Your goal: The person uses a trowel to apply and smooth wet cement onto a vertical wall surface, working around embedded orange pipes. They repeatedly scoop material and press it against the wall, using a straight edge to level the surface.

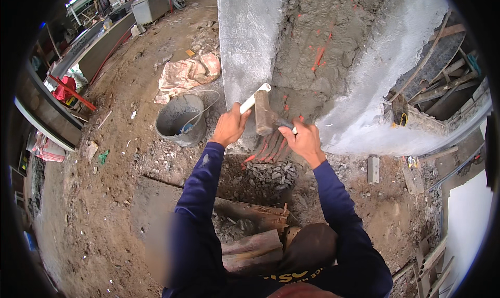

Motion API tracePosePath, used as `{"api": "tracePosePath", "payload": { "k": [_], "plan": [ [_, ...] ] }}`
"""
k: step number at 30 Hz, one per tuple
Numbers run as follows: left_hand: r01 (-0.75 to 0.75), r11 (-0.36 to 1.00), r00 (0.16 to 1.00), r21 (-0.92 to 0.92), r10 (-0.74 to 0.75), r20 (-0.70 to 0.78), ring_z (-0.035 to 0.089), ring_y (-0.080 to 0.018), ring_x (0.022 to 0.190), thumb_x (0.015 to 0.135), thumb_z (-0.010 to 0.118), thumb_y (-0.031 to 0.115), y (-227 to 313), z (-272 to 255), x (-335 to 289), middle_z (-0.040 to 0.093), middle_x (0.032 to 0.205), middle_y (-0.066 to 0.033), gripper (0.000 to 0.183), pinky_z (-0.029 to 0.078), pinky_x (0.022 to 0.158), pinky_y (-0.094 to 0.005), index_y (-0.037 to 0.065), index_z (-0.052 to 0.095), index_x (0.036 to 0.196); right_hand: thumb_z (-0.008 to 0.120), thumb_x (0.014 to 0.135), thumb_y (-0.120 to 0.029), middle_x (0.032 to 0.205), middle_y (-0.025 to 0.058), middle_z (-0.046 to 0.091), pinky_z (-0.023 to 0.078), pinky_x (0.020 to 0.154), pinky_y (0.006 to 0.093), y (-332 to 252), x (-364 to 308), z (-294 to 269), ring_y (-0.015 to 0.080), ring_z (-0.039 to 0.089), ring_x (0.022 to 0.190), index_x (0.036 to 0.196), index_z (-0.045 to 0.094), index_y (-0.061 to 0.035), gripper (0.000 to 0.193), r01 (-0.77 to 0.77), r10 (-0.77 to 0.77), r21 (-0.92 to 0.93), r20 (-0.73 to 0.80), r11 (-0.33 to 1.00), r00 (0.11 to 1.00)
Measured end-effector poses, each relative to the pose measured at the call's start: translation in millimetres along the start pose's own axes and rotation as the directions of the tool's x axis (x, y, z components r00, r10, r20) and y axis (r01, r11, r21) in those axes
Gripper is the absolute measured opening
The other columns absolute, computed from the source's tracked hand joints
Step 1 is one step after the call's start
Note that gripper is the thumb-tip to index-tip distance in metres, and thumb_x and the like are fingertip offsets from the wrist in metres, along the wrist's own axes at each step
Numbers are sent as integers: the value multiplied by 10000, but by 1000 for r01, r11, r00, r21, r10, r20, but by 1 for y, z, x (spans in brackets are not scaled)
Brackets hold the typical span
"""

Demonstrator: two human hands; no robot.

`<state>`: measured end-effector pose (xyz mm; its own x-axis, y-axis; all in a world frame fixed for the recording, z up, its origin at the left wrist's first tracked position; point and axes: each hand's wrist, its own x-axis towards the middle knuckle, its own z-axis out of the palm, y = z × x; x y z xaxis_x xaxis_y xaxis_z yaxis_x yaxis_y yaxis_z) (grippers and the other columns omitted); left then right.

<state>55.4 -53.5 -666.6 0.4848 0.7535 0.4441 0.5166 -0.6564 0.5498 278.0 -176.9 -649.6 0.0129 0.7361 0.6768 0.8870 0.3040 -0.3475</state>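
Dirt floor [112, 194] | left fingers [237, 112] around white tube [252, 100] | right fingers [289, 136] around hammer handle [284, 123]

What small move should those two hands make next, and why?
Perhaps tilt the brown, block-headed hand tool clear of the straight white, plastic-looking tube: the right hand grips the tool, the left hand the tube, and the two overlap in view.

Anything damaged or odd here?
Yes. Right of the mallet, the pale grey surface ends in a jagged, broken-looking edge beside loose wood. Below the mallet, a brown timber has a splintered right end. Cause not visible.
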Motion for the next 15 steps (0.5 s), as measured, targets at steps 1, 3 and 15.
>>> {"api": "tracePosePath", "payload": {
  "k": [1, 3, 15],
  "plan": [
    [24, 1000, 1000, 1, -24, 20, 571, -508, 734, 979, 452, 349, 2, -3, 1, 598, 760, -305, 356, 434, 636, -558, -3, 403, 953, 664, 806, -550, 505, 125, 538, 424, 409, 360, -7, -6, -1, 279, 556, 423, 661, 565, -43, 536, 14, -13, 49, -8, 999, 1000],
    [34, 999, 999, 1, -34, 30, 571, -508, 732, 979, 451, 353, 4, -3, 0, 599, 763, -305, 358, 436, 636, -556, -1, 406, 954, 658, 810, -550, 501, 101, 540, 413, 399, 351, -24, -9, -16, 249, 557, 422, 652, 562, -57, 527, 208, -201, 118, -64, 971, 977],
    [-9, 1000, 998, -16, 10, 56, 587, -486, 684, 983, 444, 351, 11, 5, -15, 595, 703, -270, 364, 456, 608, -535, -13, 422, 975, 614, 850, -561, 446, 76, 461, 392, 390, 335, -25, -43, -30, 242, 527, 389, 712, 600, -18, 560, 163, -152, 137, -86, 977, 985]
  ]
}}
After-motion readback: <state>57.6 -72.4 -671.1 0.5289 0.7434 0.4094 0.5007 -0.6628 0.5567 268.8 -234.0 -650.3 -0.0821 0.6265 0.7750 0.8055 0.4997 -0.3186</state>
